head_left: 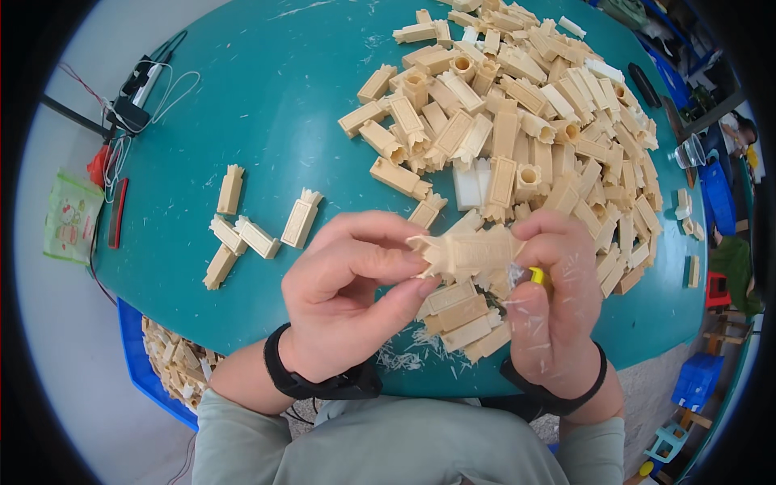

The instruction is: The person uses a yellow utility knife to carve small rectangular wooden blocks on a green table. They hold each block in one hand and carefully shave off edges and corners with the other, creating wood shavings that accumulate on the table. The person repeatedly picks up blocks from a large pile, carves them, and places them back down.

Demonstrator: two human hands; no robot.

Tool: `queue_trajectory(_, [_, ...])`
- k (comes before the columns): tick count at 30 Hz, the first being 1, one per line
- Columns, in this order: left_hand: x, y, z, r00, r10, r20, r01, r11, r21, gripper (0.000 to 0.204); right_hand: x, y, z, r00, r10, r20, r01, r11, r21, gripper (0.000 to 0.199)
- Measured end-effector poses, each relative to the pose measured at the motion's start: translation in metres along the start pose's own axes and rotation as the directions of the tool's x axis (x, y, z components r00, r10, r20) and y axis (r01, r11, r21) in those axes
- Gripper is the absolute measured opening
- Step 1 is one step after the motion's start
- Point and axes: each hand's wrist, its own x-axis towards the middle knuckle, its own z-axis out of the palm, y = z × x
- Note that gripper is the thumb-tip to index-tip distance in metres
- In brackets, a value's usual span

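And here in the middle, a cream-coloured, carved rectangular plastic piece with a crown-like end [477,253] is up off the table, right between the two hands! The left hand [347,283] pinches that crown-like end, thumb and fingers closed on it. The right hand [558,303] curls at the opposite end, closed around a small bright-yellow tool [541,278], most of it hidden by the fingers.

How far along? This piece looks mid-handling, not set down yet. Thin pale shavings [404,356] litter the smooth teal-green tabletop [267,105], so some scraping seems done. Five similar pieces [301,218] lie apart at left, and more fill a blue plastic tray [132,335] below; whether those are finished, I can't tell. The big heaped pile of cream blocks [517,105] suggests plenty left!
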Motion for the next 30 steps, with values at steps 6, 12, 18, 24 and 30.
queue_trajectory(6, [0.0, 0.001, 0.006, 0.993, -0.092, -0.067, 0.089, 0.995, -0.038, 0.02, -0.004, -0.005, 0.005, 0.986, 0.089, 0.143, -0.099, 0.993, 0.063, 0.022])
queue_trajectory(12, [-0.001, 0.004, 0.006, 1.0, 0.012, 0.023, -0.014, 0.997, 0.075, 0.02, -0.005, -0.003, 0.01, 0.984, 0.113, 0.141, -0.122, 0.991, 0.063, 0.022])
queue_trajectory(18, [0.002, 0.003, 0.004, 0.991, 0.122, 0.049, -0.128, 0.983, 0.133, 0.022, -0.004, -0.004, 0.009, 0.986, 0.079, 0.149, -0.087, 0.995, 0.046, 0.021])
queue_trajectory(24, [0.002, 0.001, 0.006, 0.983, 0.181, 0.009, -0.18, 0.971, 0.155, 0.023, -0.005, -0.004, 0.011, 0.986, 0.089, 0.139, -0.097, 0.994, 0.052, 0.021])
queue_trajectory(30, [0.0, 0.003, 0.005, 0.982, 0.184, 0.038, -0.188, 0.954, 0.234, 0.024, -0.005, -0.003, 0.012, 0.985, 0.089, 0.145, -0.1, 0.993, 0.07, 0.021])
